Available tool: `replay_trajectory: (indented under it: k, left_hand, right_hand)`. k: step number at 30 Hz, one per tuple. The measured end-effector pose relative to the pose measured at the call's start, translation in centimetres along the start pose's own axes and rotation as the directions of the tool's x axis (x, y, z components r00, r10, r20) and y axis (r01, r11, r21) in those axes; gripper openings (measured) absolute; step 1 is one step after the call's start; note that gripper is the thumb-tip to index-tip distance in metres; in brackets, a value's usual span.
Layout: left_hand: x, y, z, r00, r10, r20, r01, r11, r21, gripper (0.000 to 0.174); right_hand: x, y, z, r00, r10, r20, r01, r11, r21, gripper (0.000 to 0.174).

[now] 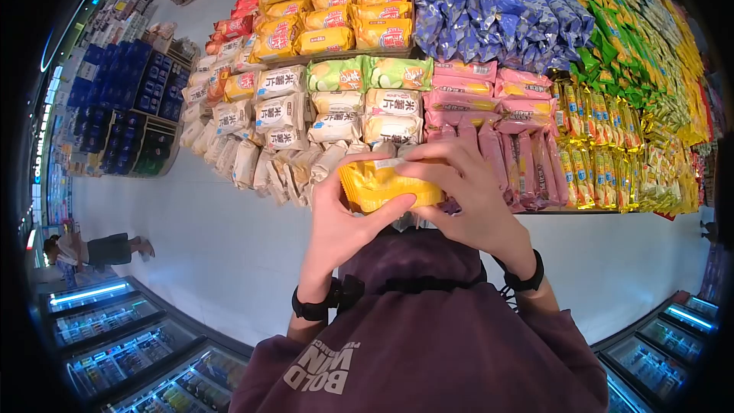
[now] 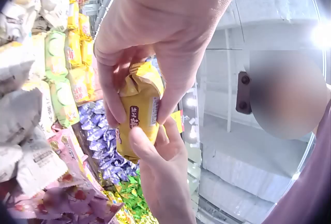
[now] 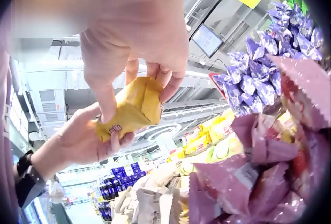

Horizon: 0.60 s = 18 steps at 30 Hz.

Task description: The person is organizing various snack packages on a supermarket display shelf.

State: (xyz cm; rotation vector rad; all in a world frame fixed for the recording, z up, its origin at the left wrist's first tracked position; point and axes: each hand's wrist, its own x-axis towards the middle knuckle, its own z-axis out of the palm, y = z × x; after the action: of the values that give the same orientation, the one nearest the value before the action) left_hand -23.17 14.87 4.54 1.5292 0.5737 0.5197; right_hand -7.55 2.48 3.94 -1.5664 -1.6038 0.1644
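Note:
A yellow snack package [image 1: 382, 188] with a crimped end is held between both hands in front of the chest. The left hand [image 1: 336, 218] grips its left end, thumb along the near side. My right hand [image 1: 478, 203] holds the other end, fingers arched over the top. In the left wrist view the package [image 2: 139, 111] shows a dark red label and a barcode, with the left hand [image 2: 160, 32] above and the right hand [image 2: 168, 175] below. The right wrist view shows the package [image 3: 135, 105] pinched by the right hand [image 3: 137, 32], the left hand [image 3: 80, 136] beneath it.
Beyond the hands, a display holds white packages [image 1: 283, 109], green packages [image 1: 335, 74], pink packages [image 1: 527, 112], blue packages [image 1: 489, 11] and yellow packages [image 1: 329, 17]. Dark blue stock [image 1: 107, 88] stands at left, near a person [image 1: 107, 250]. Lit coolers [image 1: 115, 336] line the lower left.

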Motion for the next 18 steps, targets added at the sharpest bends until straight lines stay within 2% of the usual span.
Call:
replay_trajectory:
  k: [1, 2, 3, 4, 5, 6, 7, 9, 13, 17, 18]
  left_hand:
    - [-0.2, 0.0, -0.9, 1.000, -0.011, 0.014, 0.012, 0.998, -0.054, 0.052]
    - [-0.4, 0.0, -2.0, 1.000, 0.006, 0.027, -0.006, 1.000, 0.016, 0.052]
    - [-0.4, -0.1, -2.7, 0.996, 0.079, 0.035, -0.080, 0.997, 0.018, 0.051]
    - [-0.4, -0.4, -3.5, 0.987, 0.152, 0.043, -0.153, 0.988, 0.019, 0.050]
    - [-0.5, -0.8, -4.3, 0.973, 0.223, 0.052, -0.224, 0.974, 0.020, 0.049]
    - [-0.7, -1.1, -5.1, 0.977, 0.203, 0.068, -0.200, 0.978, -0.052, 0.048]
    - [-0.7, -1.5, -6.0, 0.965, 0.242, 0.100, -0.245, 0.969, 0.017, 0.049]
    - [0.0, -2.1, -8.4, 0.928, 0.325, 0.183, -0.353, 0.923, 0.151, 0.051]
    - [0.6, -0.1, -11.9, 0.959, 0.265, 0.103, -0.282, 0.932, 0.226, 0.048]
    - [1.1, -1.3, -17.0, 0.996, 0.039, 0.077, -0.045, 0.997, 0.066, 0.048]
    - [1.1, -2.0, -18.3, 0.996, 0.034, 0.085, -0.040, 0.997, 0.069, 0.048]
  right_hand:
    - [0.5, -0.4, 0.2, 0.999, 0.037, -0.007, -0.037, 0.998, 0.060, 0.052]
    - [1.0, -1.0, 0.2, 0.997, 0.075, -0.008, -0.074, 0.990, 0.120, 0.053]
    - [1.6, -1.5, 0.5, 0.993, 0.115, -0.005, -0.112, 0.977, 0.181, 0.055]
    - [2.0, -1.2, 0.9, 0.994, 0.111, -0.001, -0.109, 0.981, 0.160, 0.060]
    - [2.3, -1.1, 1.3, 0.991, 0.124, 0.057, -0.132, 0.976, 0.174, 0.061]
    - [2.5, -1.1, 1.8, 0.984, 0.136, 0.111, -0.155, 0.970, 0.185, 0.061]
    - [2.9, -1.1, 2.5, 0.976, 0.148, 0.161, -0.178, 0.965, 0.192, 0.062]
    - [3.6, -1.2, 4.5, 0.983, 0.117, 0.142, -0.138, 0.979, 0.148, 0.064]
    - [6.4, -2.7, 7.6, 0.995, 0.085, 0.060, -0.086, 0.996, 0.012, 0.063]
    - [9.0, -4.5, 11.4, 0.998, 0.055, 0.044, -0.052, 0.997, -0.061, 0.063]
    - [9.6, -4.9, 12.3, 0.996, 0.062, 0.064, -0.058, 0.997, -0.060, 0.064]
